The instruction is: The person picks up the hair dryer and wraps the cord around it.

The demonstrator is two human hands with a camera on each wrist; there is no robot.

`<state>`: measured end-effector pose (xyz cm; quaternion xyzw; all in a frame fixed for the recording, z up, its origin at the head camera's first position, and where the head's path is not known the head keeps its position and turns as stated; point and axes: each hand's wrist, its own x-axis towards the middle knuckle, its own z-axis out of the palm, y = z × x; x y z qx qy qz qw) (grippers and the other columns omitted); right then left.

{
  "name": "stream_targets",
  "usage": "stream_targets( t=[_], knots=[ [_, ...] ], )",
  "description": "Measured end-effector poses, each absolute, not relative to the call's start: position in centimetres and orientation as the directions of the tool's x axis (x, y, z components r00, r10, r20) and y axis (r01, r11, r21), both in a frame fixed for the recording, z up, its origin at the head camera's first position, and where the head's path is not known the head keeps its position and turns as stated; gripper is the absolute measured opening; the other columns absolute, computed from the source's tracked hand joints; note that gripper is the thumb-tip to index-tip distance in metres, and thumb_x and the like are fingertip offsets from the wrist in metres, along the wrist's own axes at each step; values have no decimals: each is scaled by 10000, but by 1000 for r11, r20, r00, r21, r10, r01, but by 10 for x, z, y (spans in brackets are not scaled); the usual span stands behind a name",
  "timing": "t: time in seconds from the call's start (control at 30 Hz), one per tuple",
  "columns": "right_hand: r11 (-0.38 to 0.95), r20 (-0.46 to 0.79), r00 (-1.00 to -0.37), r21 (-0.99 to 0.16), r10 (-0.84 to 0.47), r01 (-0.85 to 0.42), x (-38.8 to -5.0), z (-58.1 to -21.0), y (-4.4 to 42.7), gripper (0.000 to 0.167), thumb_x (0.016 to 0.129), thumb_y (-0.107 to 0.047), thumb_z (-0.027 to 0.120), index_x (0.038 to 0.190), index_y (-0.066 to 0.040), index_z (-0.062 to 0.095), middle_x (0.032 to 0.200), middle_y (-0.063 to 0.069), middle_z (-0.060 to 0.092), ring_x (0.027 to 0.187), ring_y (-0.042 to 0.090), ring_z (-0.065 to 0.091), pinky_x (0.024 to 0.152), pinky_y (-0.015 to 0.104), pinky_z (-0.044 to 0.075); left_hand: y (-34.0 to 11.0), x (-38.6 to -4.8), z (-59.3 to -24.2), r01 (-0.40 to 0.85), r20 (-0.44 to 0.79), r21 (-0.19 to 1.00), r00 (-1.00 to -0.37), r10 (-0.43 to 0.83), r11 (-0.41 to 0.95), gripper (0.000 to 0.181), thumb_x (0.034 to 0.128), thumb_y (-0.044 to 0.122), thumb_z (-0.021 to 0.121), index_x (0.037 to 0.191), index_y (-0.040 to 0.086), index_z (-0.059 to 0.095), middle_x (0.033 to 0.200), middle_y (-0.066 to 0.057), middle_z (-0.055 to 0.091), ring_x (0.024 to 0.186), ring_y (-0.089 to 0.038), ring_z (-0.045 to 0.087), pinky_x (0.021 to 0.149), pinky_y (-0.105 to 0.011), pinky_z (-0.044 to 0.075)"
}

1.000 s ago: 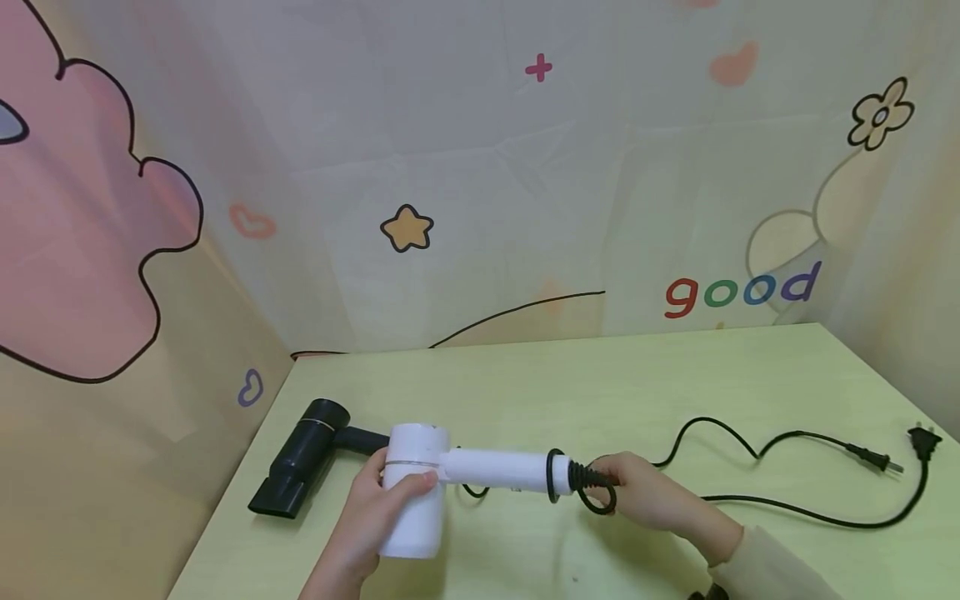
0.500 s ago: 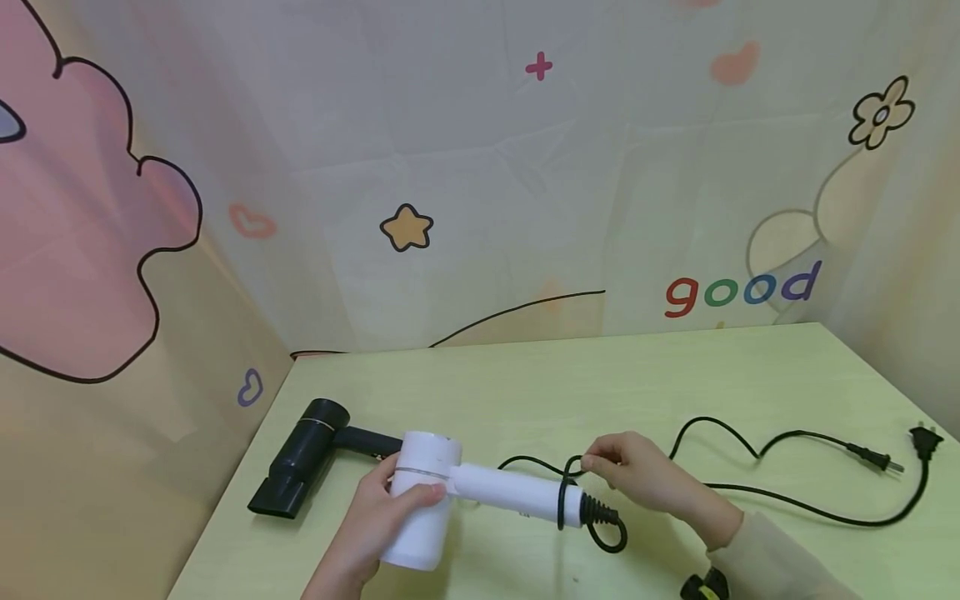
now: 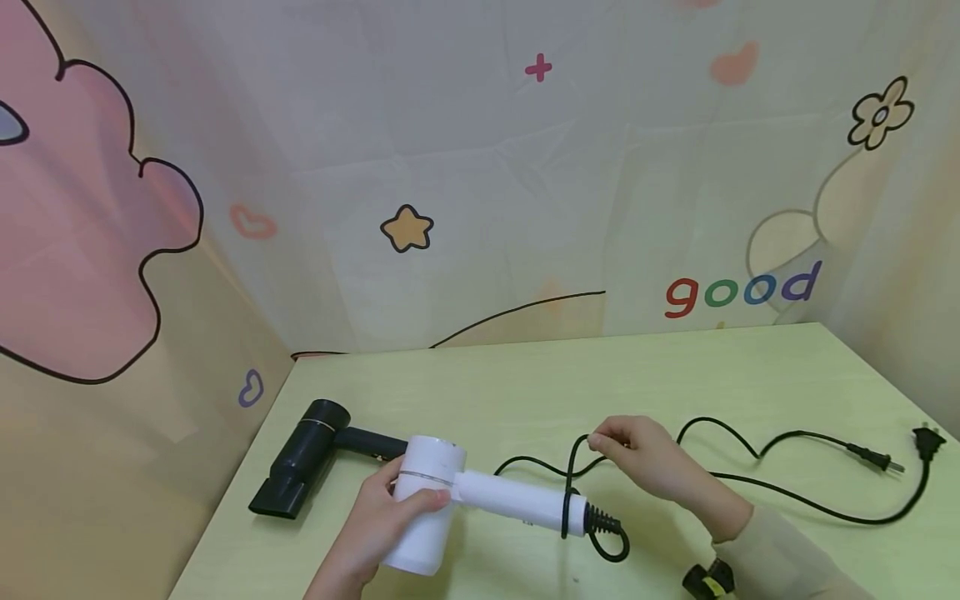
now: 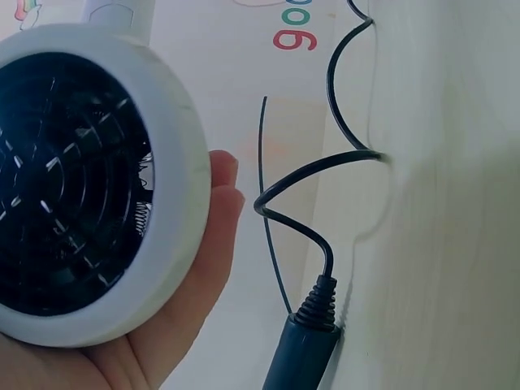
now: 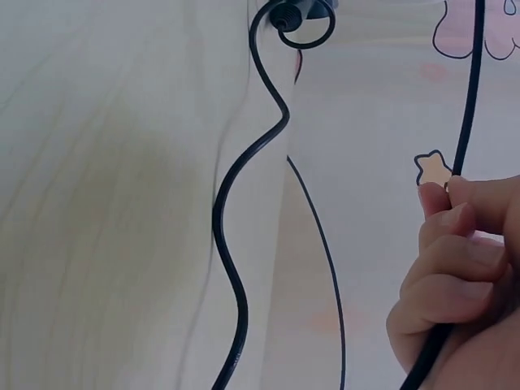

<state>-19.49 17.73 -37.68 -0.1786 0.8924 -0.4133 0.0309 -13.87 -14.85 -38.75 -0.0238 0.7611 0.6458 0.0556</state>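
Observation:
My left hand [image 3: 378,521] grips a white hair dryer [image 3: 510,497] round its barrel, thumb across the front, with the handle pointing right. In the left wrist view its round dark grille [image 4: 73,187] faces the camera. A black power cord [image 3: 576,458] wraps round the handle near its end and makes a small loop below the ribbed collar. Just above the handle end, my right hand [image 3: 648,462] pinches this cord between thumb and fingertips. The right wrist view shows the cord [image 5: 470,97] running through the curled fingers. Behind my left hand lies a black hair dryer [image 3: 300,462].
A second black cord [image 3: 525,458] crosses the pale table [image 3: 480,383] behind the white dryer. Two plugs, one nearer [image 3: 873,458] and one at the far right [image 3: 928,440], lie on it. A black item with a yellow mark [image 3: 708,580] is beside the right sleeve.
My right hand has moved from the handle's end up and slightly right, drawing a loop of cord away from the handle. The white dryer has tilted, its handle end dropping lower.

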Motion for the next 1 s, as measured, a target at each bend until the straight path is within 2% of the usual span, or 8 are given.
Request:
stream_targets(
  t=[0.5, 0.73, 1.0],
  knots=[
    [590, 107, -953, -764, -282, -260, -187, -359, 180, 223, 950, -264, 562, 927, -61, 652, 623, -29, 397, 533, 74, 342, 480, 237, 319, -149, -138, -390, -90, -102, 972, -994, 46, 218, 632, 766, 200, 750, 1326, 65, 491, 1003, -150, 625, 743, -219, 614, 608, -370, 522],
    [584, 141, -955, -765, -259, -271, -182, -354, 180, 231, 952, -270, 560, 956, -60, 655, 635, -18, 414, 534, 72, 351, 475, 238, 327, -148, -137, -391, -96, -103, 964, -995, 13, 249, 628, 761, 214, 757, 1314, 66, 498, 1024, -151, 627, 737, -222, 613, 600, -371, 519],
    [572, 180, -957, -771, -226, -280, -176, -352, 178, 219, 944, -278, 573, 914, -77, 654, 644, -17, 440, 531, 62, 364, 480, 235, 348, -147, -137, -389, -114, -112, 944, -993, -25, 309, 686, 739, 265, 778, 1323, 66, 479, 1045, -165, 617, 751, -231, 612, 594, -365, 518]
  ],
)
